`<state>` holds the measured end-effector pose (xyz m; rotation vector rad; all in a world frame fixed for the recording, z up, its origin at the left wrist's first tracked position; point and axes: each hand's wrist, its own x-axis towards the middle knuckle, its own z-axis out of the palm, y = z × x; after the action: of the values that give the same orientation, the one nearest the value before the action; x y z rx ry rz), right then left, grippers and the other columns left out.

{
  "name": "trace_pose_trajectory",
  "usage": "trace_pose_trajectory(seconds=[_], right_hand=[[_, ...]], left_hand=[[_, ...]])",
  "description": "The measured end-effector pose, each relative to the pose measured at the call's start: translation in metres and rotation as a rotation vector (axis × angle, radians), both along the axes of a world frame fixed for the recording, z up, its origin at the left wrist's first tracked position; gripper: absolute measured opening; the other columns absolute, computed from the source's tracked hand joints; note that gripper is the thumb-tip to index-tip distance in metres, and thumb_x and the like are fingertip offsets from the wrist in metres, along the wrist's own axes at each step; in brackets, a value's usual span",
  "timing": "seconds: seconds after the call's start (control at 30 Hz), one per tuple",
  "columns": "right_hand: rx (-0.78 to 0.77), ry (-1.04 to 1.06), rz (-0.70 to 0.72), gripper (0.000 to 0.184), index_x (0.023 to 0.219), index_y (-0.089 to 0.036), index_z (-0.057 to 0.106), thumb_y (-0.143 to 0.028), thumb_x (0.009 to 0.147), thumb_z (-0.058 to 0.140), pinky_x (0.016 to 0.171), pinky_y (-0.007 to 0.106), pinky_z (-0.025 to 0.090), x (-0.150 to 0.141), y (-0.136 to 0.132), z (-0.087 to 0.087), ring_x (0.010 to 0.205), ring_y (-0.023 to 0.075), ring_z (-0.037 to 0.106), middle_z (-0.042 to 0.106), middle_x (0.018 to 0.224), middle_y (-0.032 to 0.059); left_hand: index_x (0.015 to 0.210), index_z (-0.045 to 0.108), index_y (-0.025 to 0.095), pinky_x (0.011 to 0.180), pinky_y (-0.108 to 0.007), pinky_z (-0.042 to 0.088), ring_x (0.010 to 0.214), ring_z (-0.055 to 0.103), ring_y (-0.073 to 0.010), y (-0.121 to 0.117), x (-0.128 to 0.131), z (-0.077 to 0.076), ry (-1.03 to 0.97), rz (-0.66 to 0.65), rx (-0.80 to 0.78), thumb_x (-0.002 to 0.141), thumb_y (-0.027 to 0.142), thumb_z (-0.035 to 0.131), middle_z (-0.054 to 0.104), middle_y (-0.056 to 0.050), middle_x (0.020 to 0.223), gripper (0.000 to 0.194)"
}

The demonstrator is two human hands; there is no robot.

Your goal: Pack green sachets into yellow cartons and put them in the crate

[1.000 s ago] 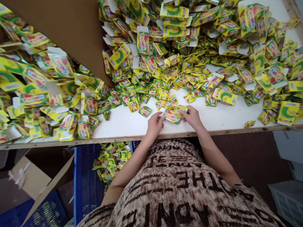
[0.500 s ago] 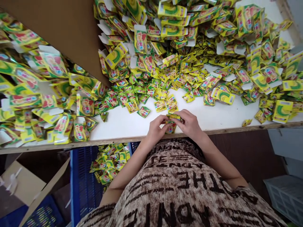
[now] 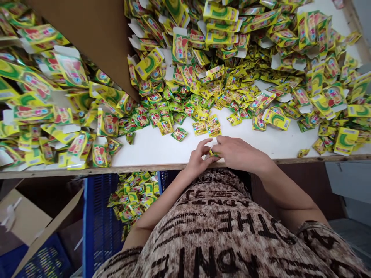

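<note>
At the front edge of the white table, my left hand [image 3: 199, 157] pinches a small yellow-green box [image 3: 212, 153] between thumb and fingers. My right hand [image 3: 236, 153] is curled against the same box from the other side and covers much of it; its fingertips are partly hidden. Just beyond my hands lie yellow candy packets [image 3: 199, 128] and a green candy packet [image 3: 179, 134], flat on the table.
A white tabletop [image 3: 156, 150] with a wooden edge carries heaps of yellow-green boxes [image 3: 276, 119] and small packets. A brown cardboard sheet [image 3: 95, 42] stands among them at the left. Below, a blue crate [image 3: 100, 216] holds filled boxes [image 3: 136, 197], beside an open carton [image 3: 26, 216].
My right hand has turned and closed over the box, its forearm swinging further out to the right. My left hand keeps its pinch. The whole view has shifted slightly.
</note>
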<state>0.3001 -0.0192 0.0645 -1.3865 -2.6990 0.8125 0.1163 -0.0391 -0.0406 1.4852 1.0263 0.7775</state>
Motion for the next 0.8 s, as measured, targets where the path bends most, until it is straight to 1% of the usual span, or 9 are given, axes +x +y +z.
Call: trace_pose_trajectory(seconds=[0.13, 0.23, 0.33, 0.43, 0.53, 0.6, 0.63, 0.73, 0.8], right_hand=[[-0.04, 0.127, -0.057, 0.015, 0.101, -0.019, 0.065, -0.016, 0.086, 0.061, 0.066, 0.029, 0.04, 0.003, 0.004, -0.002, 0.076, 0.0181, 0.057, 0.064, 0.087, 0.0046], [0.033, 0.162, -0.092, 0.013, 0.084, -0.018, 0.07, -0.017, 0.09, 0.057, 0.075, 0.033, 0.044, 0.0, 0.005, -0.012, 0.085, 0.0204, 0.056, 0.064, 0.086, 0.0069], [0.129, 0.154, -0.079, 0.02, 0.075, -0.019, 0.074, -0.025, 0.089, 0.061, 0.088, 0.043, 0.044, 0.0, -0.001, -0.027, 0.109, 0.0288, 0.05, 0.064, 0.108, 0.0127], [0.091, 0.329, -0.189, 0.016, 0.088, -0.025, 0.077, -0.034, 0.089, 0.064, 0.097, 0.05, 0.042, 0.007, -0.013, -0.044, 0.123, 0.0314, 0.045, 0.06, 0.128, 0.0103], [-0.073, 0.693, -0.585, 0.021, 0.104, -0.026, 0.074, -0.037, 0.088, 0.064, 0.08, 0.039, 0.052, 0.015, -0.027, -0.061, 0.096, 0.0218, 0.062, 0.066, 0.112, 0.0078], [-0.3, 0.898, -0.827, 0.027, 0.104, -0.023, 0.072, -0.039, 0.082, 0.071, 0.058, 0.029, 0.051, 0.015, -0.035, -0.071, 0.067, 0.0143, 0.061, 0.067, 0.087, 0.0033], [-0.426, 0.974, -0.888, 0.031, 0.102, -0.022, 0.072, -0.04, 0.077, 0.075, 0.052, 0.026, 0.047, 0.014, -0.038, -0.075, 0.057, 0.0117, 0.057, 0.065, 0.076, 0.0003], [-0.701, 1.121, -0.882, 0.035, 0.099, -0.02, 0.072, -0.043, 0.074, 0.077, 0.052, 0.024, 0.047, 0.012, -0.042, -0.08, 0.054, 0.0107, 0.056, 0.062, 0.062, -0.0021], [-0.751, 1.174, -0.854, 0.034, 0.099, -0.019, 0.073, -0.044, 0.077, 0.074, 0.055, 0.026, 0.049, 0.013, -0.042, -0.08, 0.057, 0.0119, 0.059, 0.065, 0.064, 0.0]], left_hand=[[0.095, 0.065, 0.017, 0.079, -0.03, 0.051, 0.081, 0.063, -0.0171, 0.002, 0.0, -0.005, -0.085, -0.089, -0.168, 0.079, 0.038, 0.071, 0.069, -0.002, 0.084, 0.027], [0.096, 0.066, 0.017, 0.081, -0.031, 0.051, 0.083, 0.063, -0.0175, 0.003, -0.001, -0.01, -0.142, -0.09, -0.219, 0.079, 0.041, 0.071, 0.07, -0.002, 0.089, 0.03], [0.09, 0.066, 0.016, 0.075, -0.029, 0.049, 0.077, 0.06, -0.0163, 0.004, -0.001, -0.014, -0.098, -0.059, -0.196, 0.079, 0.044, 0.07, 0.068, -0.001, 0.082, 0.03], [0.092, 0.067, 0.016, 0.076, -0.029, 0.049, 0.079, 0.06, -0.0176, 0.004, -0.002, -0.012, -0.1, -0.063, -0.21, 0.08, 0.046, 0.068, 0.069, -0.002, 0.084, 0.032], [0.105, 0.069, 0.017, 0.092, -0.033, 0.047, 0.099, 0.062, -0.0223, 0.006, -0.002, -0.005, -0.183, -0.072, -0.272, 0.085, 0.05, 0.062, 0.072, -0.006, 0.102, 0.039], [0.111, 0.07, 0.017, 0.102, -0.034, 0.042, 0.112, 0.059, -0.0241, 0.008, -0.003, -0.001, -0.3, -0.058, -0.364, 0.089, 0.051, 0.057, 0.071, -0.007, 0.114, 0.043], [0.111, 0.071, 0.017, 0.104, -0.034, 0.04, 0.115, 0.059, -0.0247, 0.009, -0.003, 0.001, -0.367, -0.055, -0.428, 0.089, 0.05, 0.057, 0.07, -0.007, 0.116, 0.042], [0.107, 0.074, 0.014, 0.103, -0.036, 0.041, 0.11, 0.062, -0.0255, 0.013, -0.002, 0.005, -0.526, -0.051, -0.634, 0.082, 0.039, 0.07, 0.073, -0.009, 0.111, 0.035], [0.103, 0.075, 0.013, 0.101, -0.036, 0.041, 0.107, 0.064, -0.0257, 0.014, -0.002, 0.007, -0.59, -0.056, -0.736, 0.076, 0.032, 0.076, 0.074, -0.01, 0.107, 0.033]])
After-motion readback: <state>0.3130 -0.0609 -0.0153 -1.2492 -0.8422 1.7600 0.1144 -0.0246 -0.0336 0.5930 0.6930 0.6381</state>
